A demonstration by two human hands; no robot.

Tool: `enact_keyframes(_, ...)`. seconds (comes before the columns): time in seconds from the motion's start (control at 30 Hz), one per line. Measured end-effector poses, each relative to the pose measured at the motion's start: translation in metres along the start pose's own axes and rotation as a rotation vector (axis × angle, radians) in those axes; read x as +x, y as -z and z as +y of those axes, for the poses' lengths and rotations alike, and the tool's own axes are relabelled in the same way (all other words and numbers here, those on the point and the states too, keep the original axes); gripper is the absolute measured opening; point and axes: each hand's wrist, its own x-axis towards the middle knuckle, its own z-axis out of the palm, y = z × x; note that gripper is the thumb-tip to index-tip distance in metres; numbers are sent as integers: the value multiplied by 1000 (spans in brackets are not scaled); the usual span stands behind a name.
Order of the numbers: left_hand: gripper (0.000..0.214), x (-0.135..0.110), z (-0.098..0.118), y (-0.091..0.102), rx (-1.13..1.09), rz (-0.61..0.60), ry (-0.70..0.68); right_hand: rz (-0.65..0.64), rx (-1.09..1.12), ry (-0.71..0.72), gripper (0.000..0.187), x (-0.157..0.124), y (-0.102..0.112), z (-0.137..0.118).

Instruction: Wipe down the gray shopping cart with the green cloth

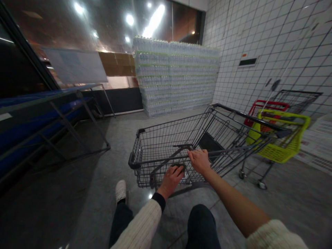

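Note:
A dark wire shopping cart [166,138] stands tilted in front of me on the grey floor. My left hand [171,177] is closed on a dark part at the cart's near lower end. My right hand [199,159] rests with curled fingers on a thin dark bar of the cart's near end, just above and to the right of the left hand. My knees and a white shoe [120,190] show below the hands.
A yellow-green basket [282,145] on a wheeled frame and a red basket [261,107] stand right of the cart by the white tiled wall [259,41]. A tall stack of bottled-water packs [176,76] is at the back. A metal-framed rack [64,121] lines the left.

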Motion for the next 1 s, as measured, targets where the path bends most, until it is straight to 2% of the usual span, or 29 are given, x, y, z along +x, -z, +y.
enact_keyframes(0.13,21,-58,-8,-14,-20,-186,116,23,14,-10,47,1,0,-1)
enact_keyframes(0.17,21,-68,-10,-13,-23,-194,138,29,17,-8,47,1,-1,-1)
enact_keyframes(0.23,23,-79,-13,-6,-24,-133,139,40,25,-6,47,1,-2,0)
enact_keyframes(0.3,25,-73,-16,9,-18,1,101,50,34,-2,47,0,-4,1)
enact_keyframes(0.4,28,-44,-22,39,5,193,54,58,29,7,47,-1,-6,2)
enact_keyframes(0.5,26,-20,-32,57,14,254,11,58,14,8,48,-1,-5,3)
enact_keyframes(0.57,25,-24,-39,55,7,230,-17,57,11,7,48,-2,-5,2)
enact_keyframes(0.63,25,-45,-43,42,-3,167,-3,56,8,9,48,-2,-4,2)
enact_keyframes(0.73,27,-94,-46,19,-12,19,109,56,9,17,46,-2,-5,2)
enact_keyframes(0.8,31,-124,-47,14,-5,-46,190,56,11,24,46,-2,-6,3)
enact_keyframes(0.9,36,-145,-50,31,32,0,222,66,12,29,49,-3,-8,5)
enact_keyframes(1.0,36,-134,-60,66,94,118,220,82,20,28,51,-4,-9,6)
